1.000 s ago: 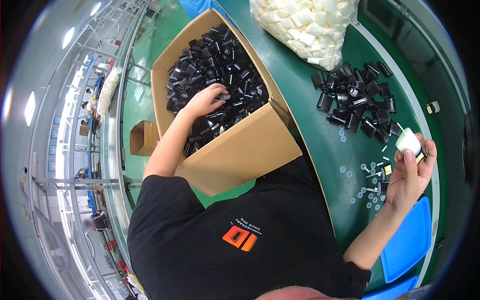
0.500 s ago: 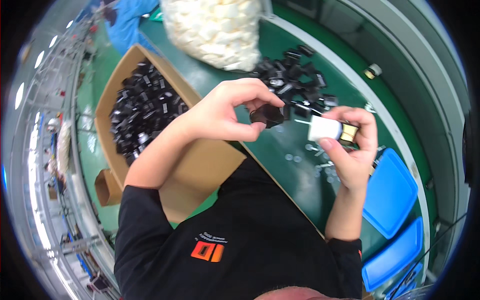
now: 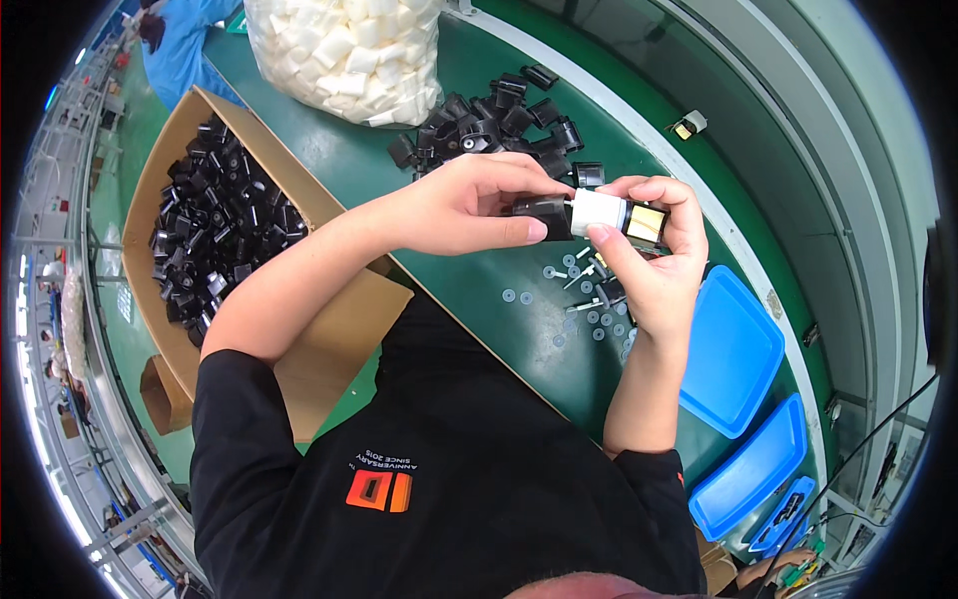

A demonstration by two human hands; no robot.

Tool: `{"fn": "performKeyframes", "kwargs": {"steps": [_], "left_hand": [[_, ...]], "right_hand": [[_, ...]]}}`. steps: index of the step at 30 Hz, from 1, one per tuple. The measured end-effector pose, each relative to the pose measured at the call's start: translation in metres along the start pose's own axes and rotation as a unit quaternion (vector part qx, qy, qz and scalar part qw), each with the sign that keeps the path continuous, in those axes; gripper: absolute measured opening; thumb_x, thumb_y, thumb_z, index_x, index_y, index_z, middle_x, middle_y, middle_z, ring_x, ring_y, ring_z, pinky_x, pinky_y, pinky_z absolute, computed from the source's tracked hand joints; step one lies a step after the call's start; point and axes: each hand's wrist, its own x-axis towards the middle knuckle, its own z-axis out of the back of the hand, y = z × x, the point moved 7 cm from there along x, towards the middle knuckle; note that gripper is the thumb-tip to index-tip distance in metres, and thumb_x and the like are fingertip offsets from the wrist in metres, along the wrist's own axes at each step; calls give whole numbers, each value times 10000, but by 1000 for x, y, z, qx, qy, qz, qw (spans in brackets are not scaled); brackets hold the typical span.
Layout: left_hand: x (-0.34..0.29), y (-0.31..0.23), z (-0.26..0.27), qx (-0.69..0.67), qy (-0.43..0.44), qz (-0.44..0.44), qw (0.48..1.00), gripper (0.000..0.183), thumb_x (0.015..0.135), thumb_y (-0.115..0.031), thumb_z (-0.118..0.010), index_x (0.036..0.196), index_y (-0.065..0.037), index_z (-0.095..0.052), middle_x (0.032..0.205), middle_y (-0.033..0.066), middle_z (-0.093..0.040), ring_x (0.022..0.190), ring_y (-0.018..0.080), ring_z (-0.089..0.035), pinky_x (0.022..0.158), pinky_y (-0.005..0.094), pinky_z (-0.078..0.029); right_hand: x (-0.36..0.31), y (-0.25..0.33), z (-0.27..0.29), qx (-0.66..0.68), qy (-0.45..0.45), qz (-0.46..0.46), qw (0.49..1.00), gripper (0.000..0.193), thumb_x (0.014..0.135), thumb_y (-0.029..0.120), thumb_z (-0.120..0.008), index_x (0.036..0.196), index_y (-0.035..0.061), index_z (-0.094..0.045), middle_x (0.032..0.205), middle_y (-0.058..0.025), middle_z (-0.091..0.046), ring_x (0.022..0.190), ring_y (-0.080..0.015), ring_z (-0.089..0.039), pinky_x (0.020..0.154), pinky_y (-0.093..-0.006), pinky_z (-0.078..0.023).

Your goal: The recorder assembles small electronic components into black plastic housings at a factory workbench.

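Over the green table, my left hand (image 3: 469,210) pinches a glossy black plastic housing (image 3: 542,214) between thumb and fingers. My right hand (image 3: 659,265) grips a white sponge-like block (image 3: 597,211) with a black end piece that carries a gold plate (image 3: 648,224). The housing's right end meets the left face of the white block; whether any part has slid inside I cannot tell. Below my hands lie several small translucent washers (image 3: 526,298) and thin pins. Just beyond them is a loose pile of black housings (image 3: 479,130).
A cardboard box (image 3: 329,344) full of black housings stands at the left, against the table edge. At the back sits a clear bag of white blocks (image 3: 349,60). Blue trays (image 3: 733,349) lie at the right. One finished-looking piece (image 3: 689,125) rests beyond the table's pale rim.
My hands have come together, so the black housing now touches the white block, where a gap stood between them before. The whole view has shifted, moving the surroundings leftward.
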Motion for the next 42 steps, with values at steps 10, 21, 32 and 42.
{"fn": "performKeyframes", "kwargs": {"steps": [10,21,32,42], "left_hand": [[-3,3,8,-59,-32,50,997,394,935,-62,-599,1321,-13,-538,1069,66,-584,857,119,-622,753,246,-527],[-4,8,13,-80,-84,61,991,372,953,-83,-586,1316,-16,-540,1016,47,-641,836,85,-614,755,250,-534],[-4,-1,11,18,-80,48,995,453,876,-65,-686,1309,-35,-554,1061,52,-643,882,108,-621,737,248,-538],[-15,-48,-6,227,-156,-202,940,536,725,-50,-802,1228,-19,-622,1187,145,-643,963,208,-661,705,265,-584]], "right_hand": [[1,-16,-6,10,-47,12,999,367,761,-67,-719,1038,40,-502,1057,-127,-621,950,-159,-618,818,-281,-526],[1,-29,-13,82,-42,-47,995,318,785,-49,-712,1014,30,-506,1055,-125,-614,875,-149,-626,725,-259,-545],[7,-54,-11,144,23,-80,986,297,845,9,-668,1113,11,-542,1045,-99,-608,849,-162,-637,736,-292,-561],[-5,-87,-45,485,83,-163,855,292,858,198,-582,1112,59,-545,1138,-176,-601,918,-310,-638,773,-393,-559]]}}
